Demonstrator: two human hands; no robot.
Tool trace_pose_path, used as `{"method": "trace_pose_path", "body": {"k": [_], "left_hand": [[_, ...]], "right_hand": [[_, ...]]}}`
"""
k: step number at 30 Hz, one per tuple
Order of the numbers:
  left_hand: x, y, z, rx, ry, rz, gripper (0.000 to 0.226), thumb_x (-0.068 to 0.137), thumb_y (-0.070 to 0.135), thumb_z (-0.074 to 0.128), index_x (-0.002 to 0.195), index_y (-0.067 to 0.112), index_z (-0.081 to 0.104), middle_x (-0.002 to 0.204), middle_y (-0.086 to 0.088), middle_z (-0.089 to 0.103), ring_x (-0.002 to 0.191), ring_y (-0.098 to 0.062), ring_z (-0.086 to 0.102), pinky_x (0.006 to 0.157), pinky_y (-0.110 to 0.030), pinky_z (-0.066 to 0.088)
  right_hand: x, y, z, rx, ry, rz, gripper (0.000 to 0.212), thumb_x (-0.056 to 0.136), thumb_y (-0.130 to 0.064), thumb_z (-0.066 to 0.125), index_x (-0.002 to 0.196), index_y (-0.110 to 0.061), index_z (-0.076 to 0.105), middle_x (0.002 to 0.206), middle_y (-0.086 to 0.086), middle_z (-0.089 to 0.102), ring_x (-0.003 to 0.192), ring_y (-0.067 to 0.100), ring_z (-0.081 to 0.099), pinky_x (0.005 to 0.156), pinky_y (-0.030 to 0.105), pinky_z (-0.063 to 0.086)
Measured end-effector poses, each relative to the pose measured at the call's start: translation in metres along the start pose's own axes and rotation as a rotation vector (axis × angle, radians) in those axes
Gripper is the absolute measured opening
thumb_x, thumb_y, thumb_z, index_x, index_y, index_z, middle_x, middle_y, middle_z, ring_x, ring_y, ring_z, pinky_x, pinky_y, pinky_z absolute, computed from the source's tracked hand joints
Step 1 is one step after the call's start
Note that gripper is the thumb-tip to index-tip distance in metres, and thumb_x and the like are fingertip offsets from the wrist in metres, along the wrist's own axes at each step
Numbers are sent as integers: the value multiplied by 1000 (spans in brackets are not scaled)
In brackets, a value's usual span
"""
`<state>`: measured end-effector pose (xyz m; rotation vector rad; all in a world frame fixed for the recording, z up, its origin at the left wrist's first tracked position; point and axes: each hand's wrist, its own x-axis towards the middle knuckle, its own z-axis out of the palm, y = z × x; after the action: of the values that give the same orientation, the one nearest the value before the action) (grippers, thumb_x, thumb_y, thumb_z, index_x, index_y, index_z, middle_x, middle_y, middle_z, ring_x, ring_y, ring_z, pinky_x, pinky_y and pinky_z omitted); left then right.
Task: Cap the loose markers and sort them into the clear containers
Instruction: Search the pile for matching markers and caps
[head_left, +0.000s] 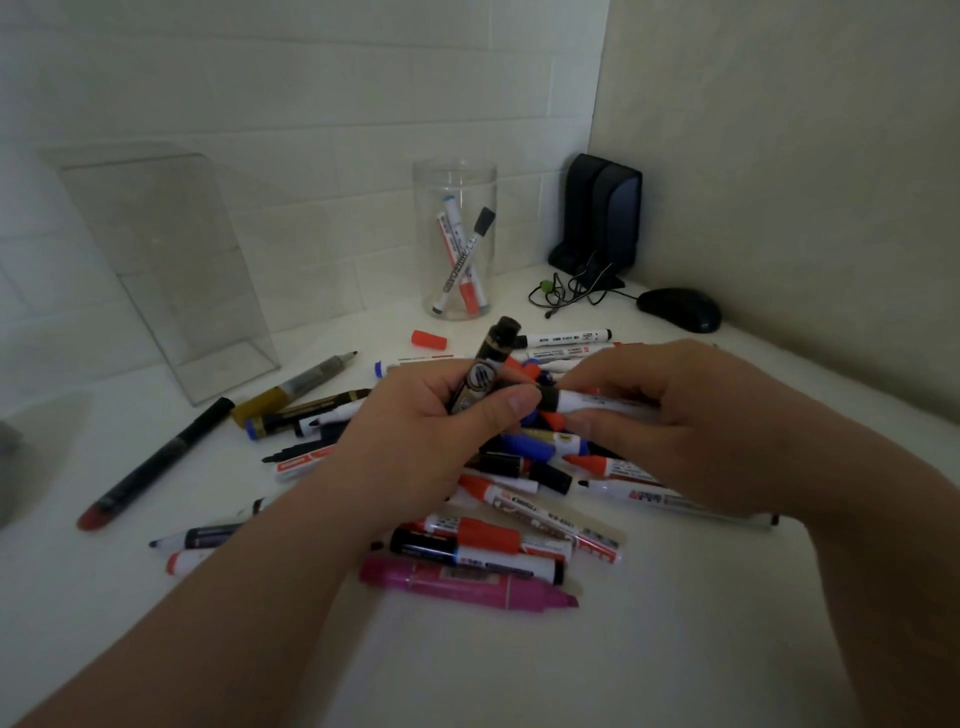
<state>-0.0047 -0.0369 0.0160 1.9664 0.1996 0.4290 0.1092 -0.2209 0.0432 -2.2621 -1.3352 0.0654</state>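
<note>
My left hand (441, 415) grips a black marker (491, 358) that points up and away, and its thumb and fingers pinch a black cap (546, 399). That cap sits at the end of a white marker (597, 402) held by my right hand (691, 421). Both hands hover over a pile of loose markers (498, 540) on the white table (519, 670). A pink marker (467, 582) lies at the pile's near edge. A clear round jar (457, 182) at the back holds three markers. A clear rectangular box (156, 270) stands at the back left.
A loose red cap (429, 339) lies in front of the jar. A long black marker with a red end (156, 465) lies at the left. A black speaker (602, 215), tangled cable (571, 288) and black mouse (680, 309) fill the back right corner by the walls.
</note>
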Motion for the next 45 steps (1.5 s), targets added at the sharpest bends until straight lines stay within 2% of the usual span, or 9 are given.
{"method": "trace_pose_path", "body": {"k": [3, 7, 13, 18, 23, 26, 33, 37, 45], "left_hand": [[7, -5, -2, -169, 161, -142, 33, 82, 54, 58, 83, 24, 73, 70, 12, 68, 65, -2, 58, 73, -23, 42], [16, -11, -6, -760, 135, -288, 53, 80, 47, 66, 117, 9, 68, 75, 1, 61, 65, -11, 50, 64, -28, 41], [11, -10, 10, -766, -115, -345, 63, 77, 47, 68, 122, 2, 67, 77, -2, 52, 64, -12, 45, 64, -29, 37], [11, -10, 10, -773, -185, -358, 55, 90, 54, 57, 113, 6, 71, 76, -1, 55, 67, -15, 44, 67, -34, 34], [17, -7, 2, -959, 112, -294, 60, 98, 64, 40, 78, 14, 66, 67, -1, 44, 62, -15, 38, 62, -31, 34], [18, -6, -4, -975, 261, -235, 57, 92, 69, 43, 73, 18, 60, 63, 1, 46, 54, -14, 40, 54, -29, 35], [22, -11, -6, -1013, 306, -105, 51, 72, 68, 58, 74, 17, 55, 64, -2, 38, 52, -13, 31, 49, -27, 37], [25, -16, -2, -907, 308, -29, 51, 74, 68, 56, 65, 18, 55, 60, -4, 35, 45, -12, 32, 42, -23, 35], [20, -15, 0, -853, 283, 14, 42, 77, 61, 60, 64, 22, 65, 58, -3, 38, 50, -13, 33, 49, -27, 31]], "right_hand": [[-1, 6, -8, -10, 47, 52, 14, 88, -52, 57, 88, -41, 63, 81, -23, 62, 69, 1, 58, 58, 21, 42], [3, 3, -1, 232, 296, 28, 31, 72, -55, 69, 80, -25, 64, 67, -6, 61, 48, 11, 53, 46, 19, 46], [17, -16, 34, 421, 357, -73, 29, 76, -30, 83, 100, -20, 70, 71, -6, 65, 58, 9, 60, 55, 16, 49], [17, -24, 34, 703, 347, 27, 34, 73, -38, 70, 99, -17, 72, 80, 2, 74, 66, 15, 69, 62, 23, 59], [15, -29, 30, 801, 238, 110, 28, 78, -45, 60, 93, -21, 67, 83, 19, 70, 52, 19, 53, 48, 24, 46], [15, -39, 37, 672, 183, 127, 27, 73, -48, 60, 89, -29, 70, 74, 3, 72, 49, 7, 55, 47, 15, 45], [13, -48, 44, 678, 237, 112, 30, 68, -39, 69, 87, -16, 65, 60, -2, 67, 44, 1, 55, 47, 10, 45], [11, -48, 44, 748, 285, 92, 25, 63, -43, 72, 72, -20, 67, 60, 2, 66, 44, 5, 54, 45, 13, 44], [11, -49, 49, 701, 445, 86, 32, 62, -53, 69, 81, -27, 68, 66, 2, 67, 49, 9, 57, 50, 17, 48]]}}
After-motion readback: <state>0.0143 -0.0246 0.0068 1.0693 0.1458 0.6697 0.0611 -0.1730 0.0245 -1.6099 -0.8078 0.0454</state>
